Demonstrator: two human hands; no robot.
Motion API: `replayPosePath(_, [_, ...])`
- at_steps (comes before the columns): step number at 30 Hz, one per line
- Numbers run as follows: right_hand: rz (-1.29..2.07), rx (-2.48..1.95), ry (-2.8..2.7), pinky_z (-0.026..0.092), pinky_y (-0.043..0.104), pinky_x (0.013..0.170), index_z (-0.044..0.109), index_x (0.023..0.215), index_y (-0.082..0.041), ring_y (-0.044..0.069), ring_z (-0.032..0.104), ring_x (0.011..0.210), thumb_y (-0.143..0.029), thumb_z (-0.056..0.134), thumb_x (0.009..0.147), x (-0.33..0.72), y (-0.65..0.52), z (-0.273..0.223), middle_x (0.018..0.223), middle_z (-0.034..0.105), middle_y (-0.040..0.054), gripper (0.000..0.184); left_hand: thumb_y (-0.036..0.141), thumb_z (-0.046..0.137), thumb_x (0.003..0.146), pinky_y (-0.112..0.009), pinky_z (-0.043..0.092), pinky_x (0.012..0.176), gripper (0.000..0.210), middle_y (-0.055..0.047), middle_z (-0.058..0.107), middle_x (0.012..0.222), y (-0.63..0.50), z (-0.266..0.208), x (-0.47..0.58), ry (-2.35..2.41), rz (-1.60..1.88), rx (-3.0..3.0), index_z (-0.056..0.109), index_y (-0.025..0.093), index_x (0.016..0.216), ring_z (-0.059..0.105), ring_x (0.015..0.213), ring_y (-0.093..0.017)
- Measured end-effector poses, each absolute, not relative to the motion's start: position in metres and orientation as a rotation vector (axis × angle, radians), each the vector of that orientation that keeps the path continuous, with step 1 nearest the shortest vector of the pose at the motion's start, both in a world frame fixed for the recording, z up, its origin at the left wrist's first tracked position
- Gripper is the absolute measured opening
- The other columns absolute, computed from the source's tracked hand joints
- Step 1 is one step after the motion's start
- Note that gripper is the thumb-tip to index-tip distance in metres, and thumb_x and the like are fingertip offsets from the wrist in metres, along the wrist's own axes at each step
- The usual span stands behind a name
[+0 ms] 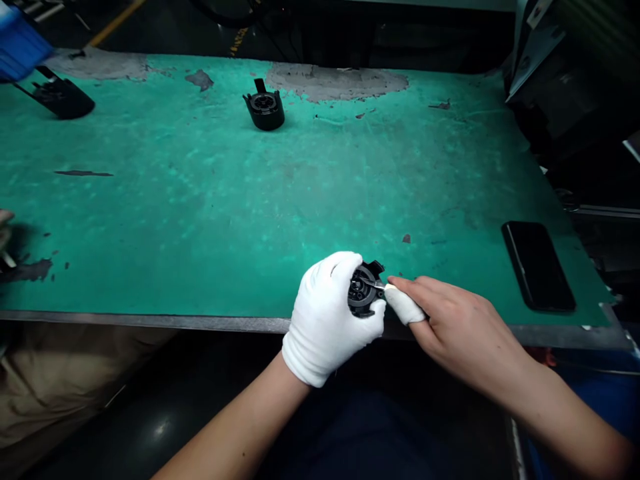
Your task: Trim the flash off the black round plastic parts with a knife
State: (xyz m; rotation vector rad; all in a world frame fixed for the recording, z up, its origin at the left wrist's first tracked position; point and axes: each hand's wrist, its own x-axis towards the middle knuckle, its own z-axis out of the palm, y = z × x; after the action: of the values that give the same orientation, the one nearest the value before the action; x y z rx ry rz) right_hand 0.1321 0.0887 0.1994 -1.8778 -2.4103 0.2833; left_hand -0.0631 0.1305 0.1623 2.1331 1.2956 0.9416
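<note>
While gloved left fingers (346, 267) gripped a black part (361, 292) over the patchy green worktop (300, 193), right fingers (411, 289) pinched what seemed a metal tool (377, 285). Beyond, a yellow line (117, 24) marked the dark floor (165, 33).

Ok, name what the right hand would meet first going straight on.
The right hand would likely meet the black part, held in the gloved left hand, first; depth is unclear.

A black phone (539, 265) lies on the green table's (200, 193) near right; a blurred blue object (23, 43) shows far left.
</note>
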Motion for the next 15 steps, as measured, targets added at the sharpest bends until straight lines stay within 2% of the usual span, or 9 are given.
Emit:
replayPosePath(6, [0.397, -1.786, -2.448, 0.051, 0.034, 0.072, 0.066, 0.127, -0.029, 0.021, 0.069, 0.083, -0.035, 0.043, 0.102, 0.154, 0.090, 0.203, 0.099, 0.072, 0.0046, 0.034, 0.024, 0.070, 0.075, -0.046, 0.047, 0.108, 0.051, -0.012, 0.062, 0.127, 0.130, 0.160, -0.063, 1.295, 0.951, 2.152, 0.052, 0.019, 0.121, 0.057, 0.122, -0.030])
replayPosePath(15, [0.427, -1.736, -2.464, 0.051, 0.034, 0.071, 0.064, 0.131, -0.028, 0.021, 0.068, 0.084, -0.035, 0.039, 0.104, 0.160, 0.101, 0.205, 0.100, 0.071, 0.0047, 0.038, 0.023, 0.069, 0.075, -0.043, 0.045, 0.112, 0.057, -0.013, 0.060, 0.130, 0.130, 0.156, -0.062, 1.310, 0.964, 2.201, 0.048, 0.016, 0.128, 0.055, 0.126, -0.027])
